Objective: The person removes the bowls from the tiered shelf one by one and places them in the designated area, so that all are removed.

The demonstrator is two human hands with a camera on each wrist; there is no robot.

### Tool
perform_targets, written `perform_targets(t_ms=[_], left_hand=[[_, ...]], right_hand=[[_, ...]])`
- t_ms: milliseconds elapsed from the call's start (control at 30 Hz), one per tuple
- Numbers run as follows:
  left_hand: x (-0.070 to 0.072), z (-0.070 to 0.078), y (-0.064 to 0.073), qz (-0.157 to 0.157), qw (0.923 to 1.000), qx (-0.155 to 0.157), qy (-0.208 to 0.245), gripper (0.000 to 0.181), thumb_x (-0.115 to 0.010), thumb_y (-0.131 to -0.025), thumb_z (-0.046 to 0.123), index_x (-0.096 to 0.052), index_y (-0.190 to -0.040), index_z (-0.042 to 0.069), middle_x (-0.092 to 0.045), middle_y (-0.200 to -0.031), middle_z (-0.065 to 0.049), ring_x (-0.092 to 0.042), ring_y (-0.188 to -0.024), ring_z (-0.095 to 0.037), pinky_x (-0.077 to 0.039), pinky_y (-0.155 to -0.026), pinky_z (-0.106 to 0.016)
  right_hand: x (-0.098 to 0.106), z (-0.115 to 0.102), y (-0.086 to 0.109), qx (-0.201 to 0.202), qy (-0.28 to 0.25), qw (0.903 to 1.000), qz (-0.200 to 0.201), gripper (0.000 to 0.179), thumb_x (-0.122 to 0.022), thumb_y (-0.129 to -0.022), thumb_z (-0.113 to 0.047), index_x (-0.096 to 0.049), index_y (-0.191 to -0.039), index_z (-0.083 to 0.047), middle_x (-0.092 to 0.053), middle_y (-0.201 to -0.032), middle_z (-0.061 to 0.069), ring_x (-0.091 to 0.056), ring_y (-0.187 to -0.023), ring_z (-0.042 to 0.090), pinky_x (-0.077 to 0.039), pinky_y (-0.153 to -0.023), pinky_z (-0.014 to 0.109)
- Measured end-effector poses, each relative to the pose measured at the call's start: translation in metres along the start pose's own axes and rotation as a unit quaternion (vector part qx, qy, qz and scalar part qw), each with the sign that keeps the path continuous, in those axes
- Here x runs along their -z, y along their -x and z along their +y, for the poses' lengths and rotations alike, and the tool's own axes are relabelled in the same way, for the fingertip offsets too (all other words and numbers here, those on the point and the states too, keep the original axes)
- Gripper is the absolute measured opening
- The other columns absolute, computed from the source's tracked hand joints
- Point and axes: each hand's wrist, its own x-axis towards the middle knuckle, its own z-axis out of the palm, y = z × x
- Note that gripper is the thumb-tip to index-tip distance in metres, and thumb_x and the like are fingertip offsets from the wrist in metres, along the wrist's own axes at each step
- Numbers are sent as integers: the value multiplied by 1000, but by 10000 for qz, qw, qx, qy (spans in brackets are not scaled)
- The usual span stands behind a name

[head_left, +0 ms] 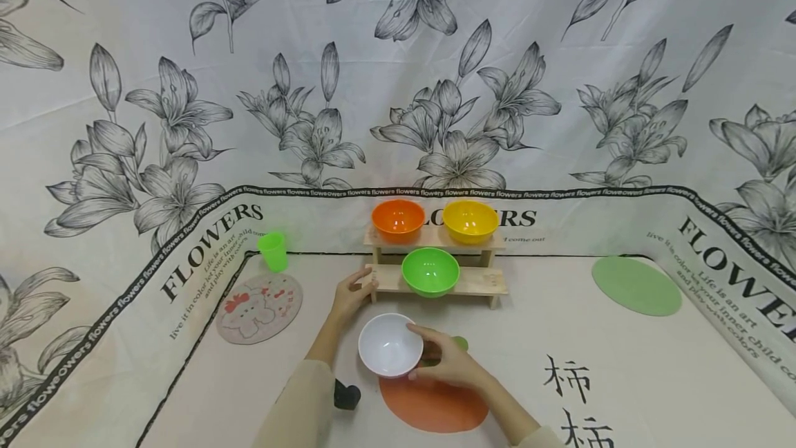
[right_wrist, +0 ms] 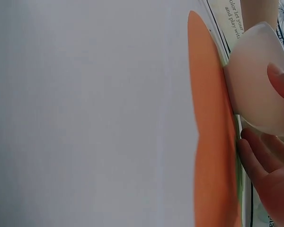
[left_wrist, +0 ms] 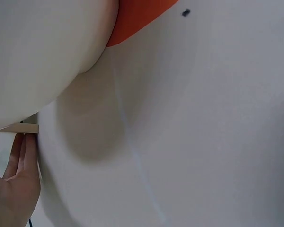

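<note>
Two part-curled holds: left hand (head_left: pixel 349 296) pinches the rack (head_left: pixel 481 282) at nine o'clock, right hand (head_left: pixel 454 359) grips the white bowl (head_left: pixel 389 348), whose one-sided hold could let it tip.

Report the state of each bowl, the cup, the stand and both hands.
White bowl: held, opening up, empty
Orange bowl: upright, empty
Yellow bowl: upright, empty
Green bowl: upright, empty
Green cup: standing, wide end up
Wooden stand: upright
Left hand: holding the stand's left end
Right hand: holding the white bowl
</note>
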Motion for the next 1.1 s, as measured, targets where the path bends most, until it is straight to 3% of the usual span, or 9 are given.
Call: perform_targets(t_ms=[200,300,467,633,800,867,967,1100], left_hand=[[0,-6,-3,36,9999,-32,91,47,-69,-85,6,-54,-128,-2,-62,-94,-17,-61,-76,-11,-58,-79,-30],[-1,-8,-4,21,9998,-18,175,46,-69,-85,5,-55,-128,-3,-62,-91,-16,-62,-76,-11,-58,-78,-29],[0,-8,-4,37,10000,-6,63,47,-69,-85,6,-55,-128,-2,-60,-97,-18,-61,-77,-12,-58,-80,-31],[0,-7,-5,70,10000,-2,27,46,-69,-85,8,-55,-128,-1,-58,-100,-19,-60,-77,-11,-58,-81,-32],[-1,-7,-5,14,9998,-88,159,46,-69,-85,5,-55,-128,-3,-62,-99,-22,-62,-77,-11,-58,-80,-32],[-1,-7,-5,11,9998,-122,171,46,-68,-85,5,-54,-128,-4,-62,-99,-23,-62,-77,-11,-58,-80,-33],[0,-7,-4,36,9997,-140,194,45,-68,-85,4,-54,-127,-4,-63,-100,-24,-62,-77,-12,-58,-80,-34],[1,-7,-4,17,9997,-110,202,45,-68,-85,4,-54,-128,-4,-62,-102,-26,-63,-79,-13,-58,-81,-35]], right_hand=[[13,-7,2,73,135,9998,-111,77,-76,-77,-4,-33,-140,9,-50,-125,34,-57,-102,46,-55,-84,48],[27,-13,1,248,275,9993,30,74,-74,-79,-4,-33,-139,12,-48,-124,37,-55,-103,51,-55,-83,51],[50,-28,-3,325,825,9891,1179,64,-74,-80,-6,-43,-133,9,-57,-111,31,-59,-96,45,-58,-77,40],[66,-36,-11,394,1293,9604,2435,56,-78,-75,-6,-54,-124,7,-57,-99,22,-57,-89,35,-57,-70,35],[74,-37,-18,218,1524,9410,3015,56,-81,-71,-9,-57,-120,4,-51,-108,20,-45,-93,29,-53,-71,34],[76,-37,-21,173,1509,9418,2999,61,-81,-71,-9,-54,-125,2,-49,-119,21,-45,-101,33,-53,-77,42],[78,-33,-25,134,1282,9522,2769,69,-81,-72,-8,-48,-132,1,-43,-132,22,-45,-113,42,-50,-88,56],[79,-26,-31,42,759,9695,2331,78,-78,-74,-4,-38,-140,0,-39,-139,25,-44,-119,46,-47,-95,56]])
